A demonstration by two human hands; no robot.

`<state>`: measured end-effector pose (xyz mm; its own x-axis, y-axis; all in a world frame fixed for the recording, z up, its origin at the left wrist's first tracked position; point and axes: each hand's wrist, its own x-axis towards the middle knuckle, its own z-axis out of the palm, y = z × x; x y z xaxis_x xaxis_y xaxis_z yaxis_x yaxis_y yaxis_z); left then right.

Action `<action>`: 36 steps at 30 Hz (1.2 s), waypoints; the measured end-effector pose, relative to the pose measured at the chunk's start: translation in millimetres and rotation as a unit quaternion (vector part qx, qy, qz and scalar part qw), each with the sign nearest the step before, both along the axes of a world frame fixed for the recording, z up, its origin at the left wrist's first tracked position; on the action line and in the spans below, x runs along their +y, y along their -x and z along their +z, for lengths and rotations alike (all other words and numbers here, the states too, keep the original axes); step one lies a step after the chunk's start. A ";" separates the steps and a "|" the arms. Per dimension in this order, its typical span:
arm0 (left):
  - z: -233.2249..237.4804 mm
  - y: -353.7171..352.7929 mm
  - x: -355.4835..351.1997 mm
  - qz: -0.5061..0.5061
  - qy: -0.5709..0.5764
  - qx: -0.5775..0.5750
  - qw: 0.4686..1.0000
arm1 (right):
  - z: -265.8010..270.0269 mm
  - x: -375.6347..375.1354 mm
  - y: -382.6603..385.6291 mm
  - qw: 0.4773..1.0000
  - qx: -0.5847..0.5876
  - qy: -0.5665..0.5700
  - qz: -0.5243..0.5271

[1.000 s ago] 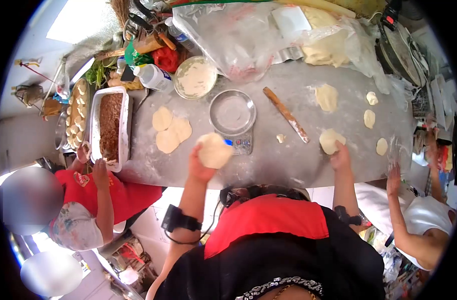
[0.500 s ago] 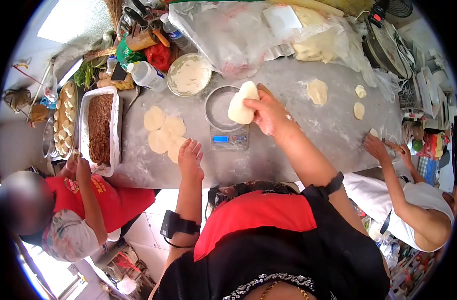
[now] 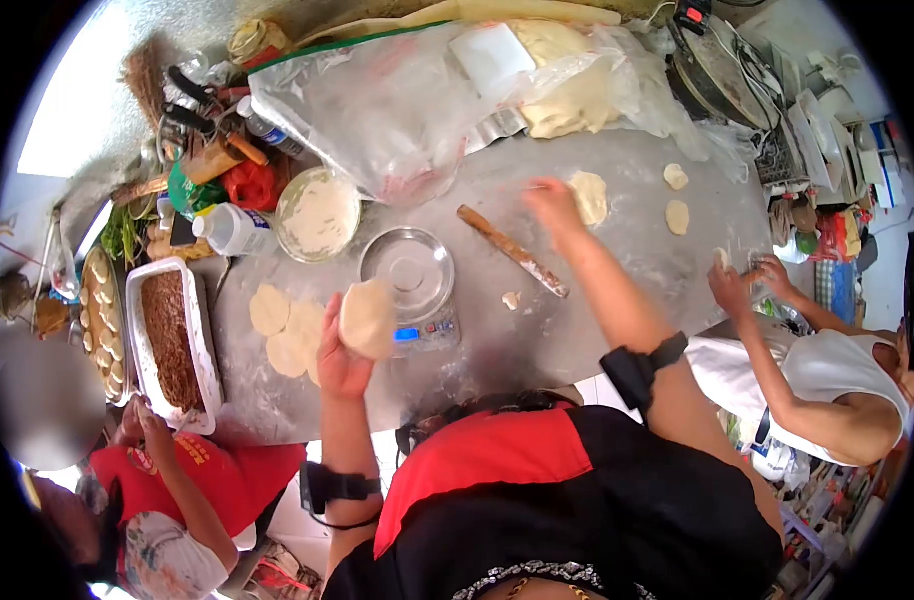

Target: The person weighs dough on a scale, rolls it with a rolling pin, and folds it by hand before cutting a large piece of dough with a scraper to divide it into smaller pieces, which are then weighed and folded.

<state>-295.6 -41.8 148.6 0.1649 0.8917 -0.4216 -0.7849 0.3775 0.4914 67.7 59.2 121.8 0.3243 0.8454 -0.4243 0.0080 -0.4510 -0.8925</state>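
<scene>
left hand (image 3: 339, 358): lifted above the surface, thumb and fingers curled in a hold | left arm: bent, forearm pointing forward | right hand (image 3: 552, 198): far forward, palm down, fingers loose | right arm: stretched out almost straight

Scale display (image 3: 407, 333): blue, lit; digits too small to read.
Red shirt print (image 3: 192, 452), 8 o'clock: yellow marks, illegible.
Other legible text: none.
</scene>
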 end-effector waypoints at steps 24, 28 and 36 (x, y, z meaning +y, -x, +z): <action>-98.7 6.7 -57.7 -0.124 -0.044 0.708 0.694 | 2.5 -82.3 -45.5 0.973 0.228 -0.018 0.009; -97.0 4.0 -61.0 -0.158 -0.128 0.727 0.656 | 23.2 -112.2 -9.8 0.958 0.284 0.007 0.051; -109.8 15.9 -59.3 -0.040 -0.048 0.649 0.758 | 68.2 -88.6 94.5 0.955 0.254 0.021 0.155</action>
<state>-311.5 -101.1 38.9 -0.2775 0.9378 -0.2084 0.4077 0.3114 0.8584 -26.9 -29.4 190.0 -0.1946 0.8459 -0.4966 -0.2818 -0.5332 -0.7977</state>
